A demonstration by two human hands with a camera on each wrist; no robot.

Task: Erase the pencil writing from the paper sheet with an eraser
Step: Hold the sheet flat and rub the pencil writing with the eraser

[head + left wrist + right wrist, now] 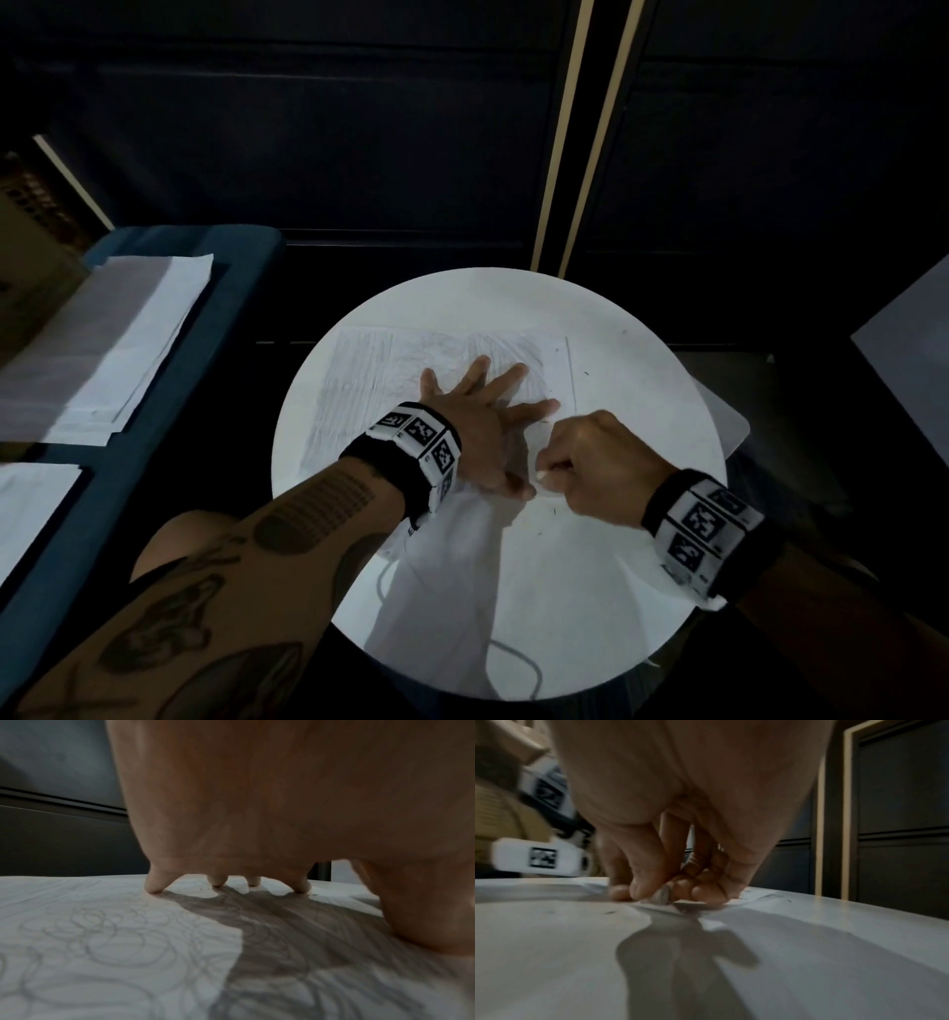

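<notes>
Nearest the person, the right hand [595, 462] pinches a small pale eraser [661, 896] between thumb and curled fingers, its tip pressed to the paper [354, 390] near the sheet's near edge, just beside the thumb of the left hand [480, 426]. To do this step well, the strokes should probably stay short and run away from the holding hand, since the sheet already looks rucked up around the eraser and harder rubbing could crease or tear it. The left hand lies flat with fingers [154, 884] spread, grasping nothing, pressing the paper onto the round white table [642, 349]; keeping it close to the rubbed patch seems wise. The paper's long axis runs left to right across the table, its far edge toward the dark wall. Faint pencil loops [107, 933] and hatching cover most of it, so much seems left to erase.
</notes>
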